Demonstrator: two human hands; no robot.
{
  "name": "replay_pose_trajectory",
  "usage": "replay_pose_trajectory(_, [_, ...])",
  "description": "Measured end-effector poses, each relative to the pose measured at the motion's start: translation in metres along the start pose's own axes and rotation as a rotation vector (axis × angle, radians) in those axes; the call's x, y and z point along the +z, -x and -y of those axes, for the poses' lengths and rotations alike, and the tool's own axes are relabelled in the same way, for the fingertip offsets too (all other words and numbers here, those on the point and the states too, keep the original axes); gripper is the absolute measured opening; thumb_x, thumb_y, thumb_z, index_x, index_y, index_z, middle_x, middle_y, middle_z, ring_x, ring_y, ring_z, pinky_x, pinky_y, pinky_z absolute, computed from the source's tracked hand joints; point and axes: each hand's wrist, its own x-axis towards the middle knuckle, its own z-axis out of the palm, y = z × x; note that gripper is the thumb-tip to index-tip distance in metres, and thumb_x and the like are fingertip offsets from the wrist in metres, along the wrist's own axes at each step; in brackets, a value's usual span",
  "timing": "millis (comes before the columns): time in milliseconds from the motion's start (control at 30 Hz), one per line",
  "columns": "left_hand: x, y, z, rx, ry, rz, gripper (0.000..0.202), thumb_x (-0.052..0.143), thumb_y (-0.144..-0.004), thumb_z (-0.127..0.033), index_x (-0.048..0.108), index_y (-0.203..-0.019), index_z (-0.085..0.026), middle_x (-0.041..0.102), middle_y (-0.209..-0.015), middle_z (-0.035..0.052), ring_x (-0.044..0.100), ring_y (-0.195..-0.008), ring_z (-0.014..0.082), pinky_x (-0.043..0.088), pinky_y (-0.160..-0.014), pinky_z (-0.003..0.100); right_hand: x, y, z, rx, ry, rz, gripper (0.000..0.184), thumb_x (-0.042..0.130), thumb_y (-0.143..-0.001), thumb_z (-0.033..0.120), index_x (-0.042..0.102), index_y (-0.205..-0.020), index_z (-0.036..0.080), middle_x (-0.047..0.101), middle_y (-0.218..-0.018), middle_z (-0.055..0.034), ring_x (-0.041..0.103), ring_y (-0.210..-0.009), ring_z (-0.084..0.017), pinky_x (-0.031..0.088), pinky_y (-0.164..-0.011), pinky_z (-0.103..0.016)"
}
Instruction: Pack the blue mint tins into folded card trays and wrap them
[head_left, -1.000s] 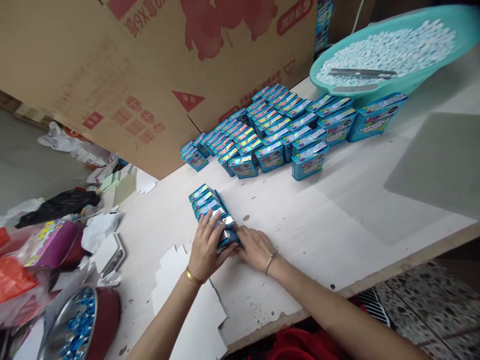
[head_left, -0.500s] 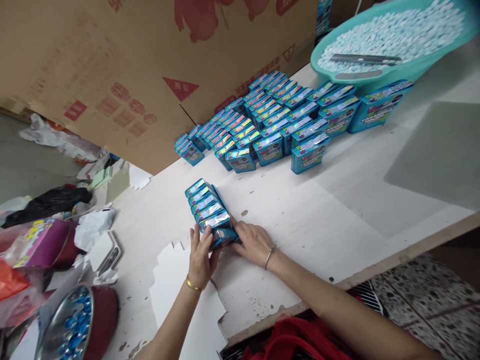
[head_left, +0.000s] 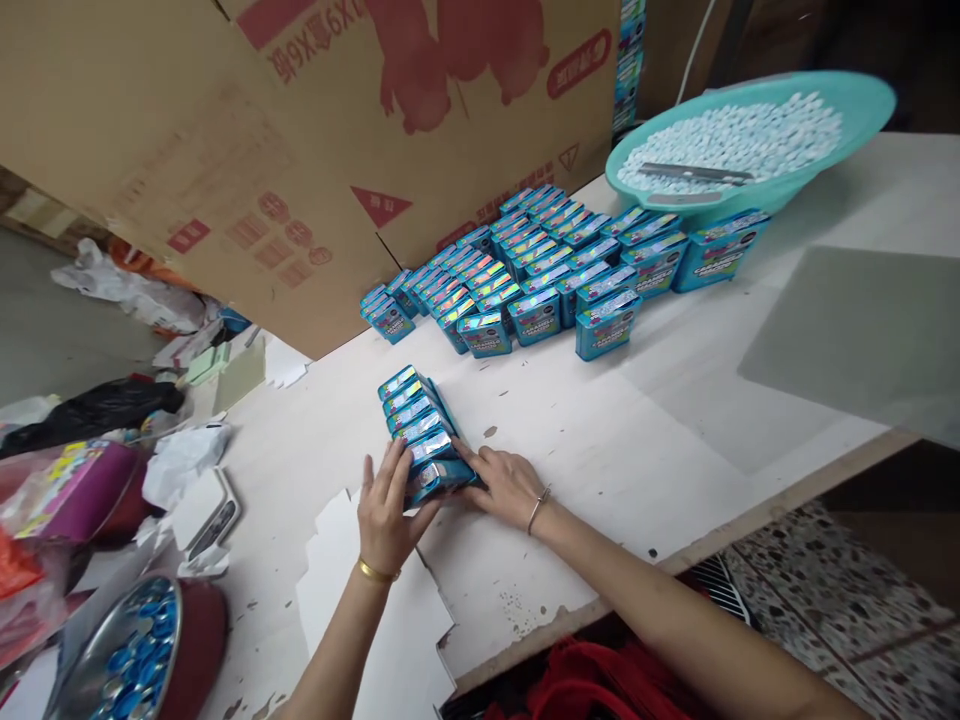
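Note:
A short row of blue candy boxes [head_left: 411,415] stands on the table before me, shiny labelled ends upward. A thin blue piece shows along the row's right side; I cannot tell if it is a tray. My left hand [head_left: 390,505] grips the row's near left corner, fingers along the left side and thumb at the near end. The nearest box [head_left: 439,478] leans lower than the others. My right hand [head_left: 510,487] holds the near right corner, its index finger stretched up against the boxes and its thumb low at the near end.
Many similar blue boxes [head_left: 536,315] stand grouped before a big carton [head_left: 300,130]. A turquoise basin [head_left: 862,105] holds pale candies and a flat scoop-like strip. White cut card [head_left: 337,580] lies near my left arm. At left are a red pot [head_left: 202,640] with blue pieces, bags and paper.
My left hand has slid off the top of the nearest box to the row's left side, fingers more spread. My right index finger has moved up onto the boxes. The camera view has tilted slightly.

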Motion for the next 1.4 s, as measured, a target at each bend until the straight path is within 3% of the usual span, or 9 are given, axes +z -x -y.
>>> replay_pose_trajectory(200, [-0.004,-0.018,-0.022,-0.181,0.305,-0.073,0.035,0.067,-0.075,-0.033,0.055,-0.104,-0.017,0.053,-0.124,0.0138,0.051,-0.118,0.0265,0.048,-0.094,0.045,0.004,-0.001,-0.002,-0.012,0.014,-0.032,0.062,0.046,-0.089,0.042,0.029,-0.141,0.015,0.06,-0.103,-0.0094,0.057,-0.092,-0.022,0.042,-0.076,-0.032])
replay_pose_trajectory(367, [-0.018,-0.042,-0.024,-0.525,0.377,0.005,0.019,0.058,-0.081,-0.037,0.056,-0.079,-0.018,0.051,-0.09,0.0041,0.057,-0.085,0.0155,0.054,-0.056,0.024,0.003,-0.001,-0.001,-0.012,0.016,-0.026,0.064,0.047,-0.088,0.047,0.029,-0.141,0.015,0.061,-0.102,-0.0093,0.058,-0.09,-0.022,0.043,-0.075,-0.032])
replay_pose_trajectory(533, [-0.021,-0.052,-0.015,-0.501,0.37,0.155,0.026,0.061,-0.078,-0.038,0.051,-0.067,-0.018,0.047,-0.08,0.0003,0.05,-0.061,0.0085,0.048,-0.049,0.02,0.003,-0.002,-0.001,-0.019,0.002,-0.029,0.065,0.047,-0.088,0.047,0.029,-0.141,0.015,0.062,-0.101,-0.0093,0.058,-0.09,-0.022,0.043,-0.075,-0.032])
replay_pose_trajectory(767, [-0.008,-0.02,0.001,-0.539,0.527,-0.076,0.021,0.062,-0.079,-0.033,0.051,-0.069,-0.018,0.051,-0.087,0.0032,0.053,-0.082,0.0135,0.047,-0.049,0.017,0.003,-0.001,-0.003,-0.03,-0.037,-0.03,0.07,0.048,-0.088,0.042,0.018,-0.145,0.013,0.061,-0.107,-0.0097,0.057,-0.095,-0.021,0.043,-0.08,-0.032])
replay_pose_trajectory(900, [-0.008,-0.006,0.008,-0.471,0.447,-0.024,0.02,0.056,-0.084,-0.032,0.052,-0.069,-0.018,0.055,-0.086,0.0036,0.056,-0.085,0.0153,0.051,-0.07,0.028,0.002,0.001,-0.004,-0.037,-0.035,-0.035,0.073,0.047,-0.088,0.043,0.011,-0.147,0.018,0.06,-0.105,-0.0078,0.056,-0.092,-0.021,0.042,-0.079,-0.033])
replay_pose_trajectory(967, [-0.009,-0.007,0.003,-0.393,0.302,-0.012,0.016,0.053,-0.085,-0.034,0.058,-0.089,-0.019,0.058,-0.102,0.0085,0.056,-0.1,0.0204,0.047,-0.085,0.038,0.002,0.0,-0.005,-0.043,-0.032,-0.026,0.072,0.046,-0.089,0.043,0.01,-0.147,0.021,0.06,-0.103,-0.0067,0.056,-0.091,-0.021,0.042,-0.078,-0.033])
replay_pose_trajectory(1067, [-0.004,-0.016,-0.013,-0.215,0.076,0.063,0.054,0.053,-0.084,-0.042,0.042,-0.13,-0.017,0.044,-0.135,0.0171,0.035,-0.13,0.0317,0.03,-0.104,0.052,0.002,-0.002,-0.004,-0.023,-0.035,-0.01,0.07,0.045,-0.088,0.041,0.013,-0.147,0.02,0.06,-0.104,-0.0074,0.057,-0.093,-0.021,0.043,-0.079,-0.033])
replay_pose_trajectory(1300, [0.02,-0.037,-0.024,0.055,-0.051,0.147,0.081,0.04,-0.081,-0.063,0.026,-0.142,-0.011,0.036,-0.143,0.0206,0.03,-0.133,0.0366,0.026,-0.105,0.054,-0.017,-0.005,-0.007,-0.052,-0.135,-0.039,0.093,0.054,-0.083,0.042,-0.007,-0.145,0.009,0.057,-0.118,-0.013,0.056,-0.098,-0.022,0.046,-0.082,-0.032])
replay_pose_trajectory(1400, [0.023,-0.037,-0.02,0.026,-0.051,0.123,0.085,0.036,-0.08,-0.068,0.023,-0.143,-0.012,0.037,-0.142,0.0212,0.028,-0.133,0.0389,0.019,-0.105,0.061,-0.051,0.011,-0.038,-0.041,-0.088,-0.18,0.079,0.053,-0.085,0.047,0.015,-0.145,0.013,0.053,-0.125,-0.012,0.05,-0.11,-0.02,0.041,-0.092,-0.031])
